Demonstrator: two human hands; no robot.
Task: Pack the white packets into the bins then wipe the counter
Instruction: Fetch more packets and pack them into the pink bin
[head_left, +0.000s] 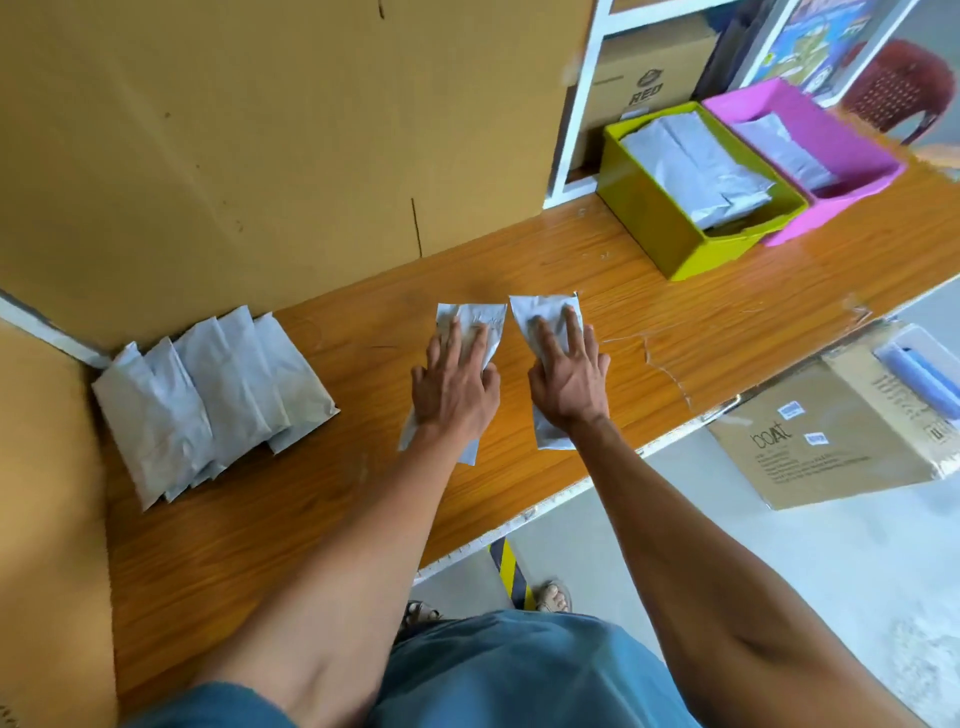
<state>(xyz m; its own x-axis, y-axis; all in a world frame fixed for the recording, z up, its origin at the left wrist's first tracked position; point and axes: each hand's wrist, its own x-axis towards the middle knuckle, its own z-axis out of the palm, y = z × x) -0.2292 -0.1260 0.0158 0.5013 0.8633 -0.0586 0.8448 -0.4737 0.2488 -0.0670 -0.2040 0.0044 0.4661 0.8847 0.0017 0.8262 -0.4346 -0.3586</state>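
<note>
At a wooden counter (675, 306), we see a person's left hand (454, 384) lying flat, fingers straight, on one white packet (480, 319), while the right hand (569, 376) lies flat in the same way on a second packet (540, 312) just beside it to the right. Both packets lie at mid-counter, each partly hidden under its hand. At the near left, a row of overlapping white packets (208, 384) leans into the corner of a large cardboard box (260, 130). At the far right, a green bin (654, 228) holds several packets and touches a pink bin (857, 150) with at least one packet inside. A printed carton (810, 457) sits on the floor below the counter's right edge.
</note>
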